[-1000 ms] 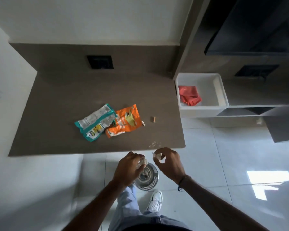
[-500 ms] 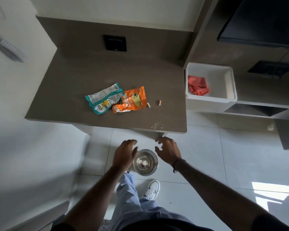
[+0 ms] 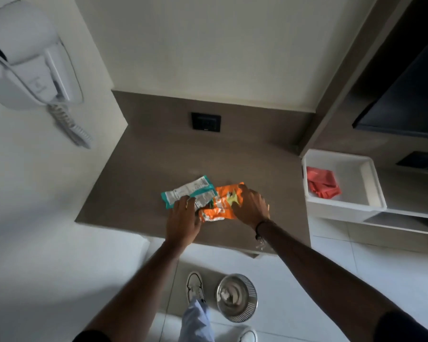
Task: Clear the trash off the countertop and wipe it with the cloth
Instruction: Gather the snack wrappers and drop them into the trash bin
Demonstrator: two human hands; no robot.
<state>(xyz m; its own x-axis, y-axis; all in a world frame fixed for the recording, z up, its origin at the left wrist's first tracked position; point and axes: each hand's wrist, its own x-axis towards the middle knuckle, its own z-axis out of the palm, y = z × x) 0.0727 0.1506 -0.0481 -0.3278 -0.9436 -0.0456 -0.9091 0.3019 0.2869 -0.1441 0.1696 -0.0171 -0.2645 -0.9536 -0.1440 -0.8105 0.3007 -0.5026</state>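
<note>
left hand [image 3: 182, 219] on teal wrapper [image 3: 187, 192], right hand [image 3: 251, 206] on orange wrapper [image 3: 221, 206]

No text can be read. The teal wrapper [image 3: 190, 192] and the orange wrapper [image 3: 224, 202] on the table [image 3: 139, 178] carry print, but it is too small and blurred to make out.

Wall-mounted white hair dryer [image 3: 27, 58] with coiled cord [image 3: 69, 124]; black wall socket [image 3: 206, 122]; white sneakers [image 3: 195, 287] on pale tiled floor [image 3: 356, 262].
</note>
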